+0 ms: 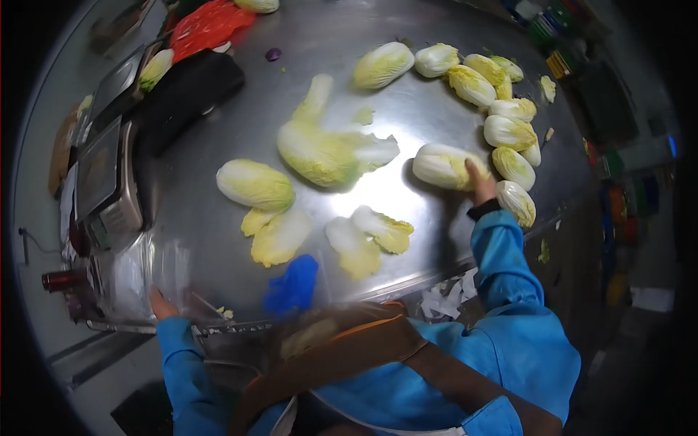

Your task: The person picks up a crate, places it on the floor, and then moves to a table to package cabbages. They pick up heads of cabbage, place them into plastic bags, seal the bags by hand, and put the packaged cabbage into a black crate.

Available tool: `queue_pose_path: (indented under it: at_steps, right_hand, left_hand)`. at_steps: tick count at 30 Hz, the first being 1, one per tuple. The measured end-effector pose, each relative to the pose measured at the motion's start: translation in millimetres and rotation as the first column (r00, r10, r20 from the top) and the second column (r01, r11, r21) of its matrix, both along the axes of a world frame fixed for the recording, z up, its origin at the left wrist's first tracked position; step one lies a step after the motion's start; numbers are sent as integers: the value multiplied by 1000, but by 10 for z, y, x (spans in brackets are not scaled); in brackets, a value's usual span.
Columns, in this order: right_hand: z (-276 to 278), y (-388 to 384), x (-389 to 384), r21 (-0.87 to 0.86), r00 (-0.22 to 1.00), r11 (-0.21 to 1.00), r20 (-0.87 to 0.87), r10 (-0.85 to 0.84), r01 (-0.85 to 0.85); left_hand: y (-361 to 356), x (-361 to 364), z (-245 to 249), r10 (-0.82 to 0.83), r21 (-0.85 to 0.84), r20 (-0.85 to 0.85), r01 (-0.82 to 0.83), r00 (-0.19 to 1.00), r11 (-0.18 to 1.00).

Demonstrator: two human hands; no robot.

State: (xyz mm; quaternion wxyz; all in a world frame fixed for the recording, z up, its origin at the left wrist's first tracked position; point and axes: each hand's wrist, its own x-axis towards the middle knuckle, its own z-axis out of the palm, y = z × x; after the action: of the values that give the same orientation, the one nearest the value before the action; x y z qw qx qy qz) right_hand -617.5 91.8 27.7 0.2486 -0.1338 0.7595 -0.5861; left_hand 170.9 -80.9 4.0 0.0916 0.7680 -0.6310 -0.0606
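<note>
My right hand [480, 183] rests on a pale napa cabbage [438, 165] lying on the steel table [240, 116], next to a row of several more cabbages [509, 132] along the right edge. My left hand [161, 304] is at the near left edge, touching clear plastic bags [138, 272]; its fingers are blurred. A larger cabbage with loose leaves [327, 154] lies mid-table, another cabbage [254, 184] to its left, and torn leaves [360, 240] sit near me. A blue object [293, 285] lies at the near edge.
Weighing scales [105, 178] and a black tray [185, 91] stand at the left. A red bag [207, 25] lies at the far left. Cabbage scraps [445, 298] are on the floor by the table's right edge. Coloured crates [560, 29] stand far right.
</note>
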Motion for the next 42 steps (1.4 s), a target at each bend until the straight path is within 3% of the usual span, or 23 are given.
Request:
queue_pose_path:
  at_steps: [2,5,6,7,8,10,12,13,14,15,16,18,19,20,22,25,28,32,34,35,37,38,42]
  right_hand:
    - [229,58,448,258,933,966,341,-116,26]
    - [283,174,494,535,963,821,262,63,-199]
    - [372,187,555,480,854,849,-324,406,-221]
    - [441,193,614,433,354,856,-783,512,-282]
    - [481,169,688,429,342,848,-782,521,-311]
    - [461,67,935,585,249,559,-526,813,-588]
    - [304,18,781,524,287,558,-511,810,-643]
    - [177,-18,707,270,601,629,-187,777,-729]
    - [141,-23,745,-58,694,711,176,698,-701]
    - [227,-42,891,-312,597,643,239,766,-699]
    - [80,32,902,-412,588,709,396,705,-572]
    - [662,36,1570,-596,318,616,535,783,-515]
    - [681,70,1867,-579,254,685,651,715,-443]
    - [709,25,2134,-560,180,738,737,652,-378]
    - [755,-58,2715,-703,-40,516,609,792,-489]
    - [926,111,3373,-613,-137,603,750,647,-511]
    - [830,8,3545,-474,-141,615,849,510,-630]
    - [829,-259,3771,-548,-118,655,806,580,-520]
    - [826,-319,3836,-520,104,506,619,778,-689]
    - [808,-349,3839,-519,83,489,621,779,-701]
    - [697,-481,3823,-150,163,138,-175,971,-979]
    - [513,-573,3846,-42,160,155,-352,922,-987]
    - [658,-740,3923,-57,141,129,-430,892,-990]
  left_hand:
    - [-15,86,141,-148,-5,48,149,988,989]
    - [92,-55,510,-277,103,299,257,913,961]
    - [120,-97,550,-255,101,302,235,919,967]
    - [148,-127,584,-289,104,234,271,928,957]
    - [187,-165,620,-315,104,167,301,934,948]
    - [221,-406,722,-480,-5,33,481,877,877]
    - [274,-582,697,-503,103,294,496,813,862]
    - [140,-705,711,-436,415,298,296,849,860]
    - [149,-941,862,-405,496,321,212,856,842]
    - [260,-1231,1222,-377,427,268,242,887,871]
    - [260,-1226,1081,-371,166,160,346,915,924]
    - [412,-1655,1244,-355,-112,63,360,933,926]
    - [524,-1829,946,-352,266,111,314,929,911]
    - [631,-1737,-169,-469,-142,29,468,883,872]
    - [655,-1977,-717,-335,-164,47,338,941,927]
    - [815,-1988,592,-376,-18,15,376,927,926]
    - [1046,-1863,1337,-466,-122,-78,455,881,882]
    - [1337,-1791,1538,-429,-165,-265,398,864,903]
    - [1305,-1898,1490,-616,-466,-250,466,747,753]
    - [1352,-2014,1521,-594,-308,-308,513,743,801]
    - [1436,-2271,1538,-591,-191,-409,568,696,801]
    - [1460,-2331,1447,-614,-216,-385,580,689,786]
    - [1269,-2052,1449,-515,-238,-373,456,772,857]
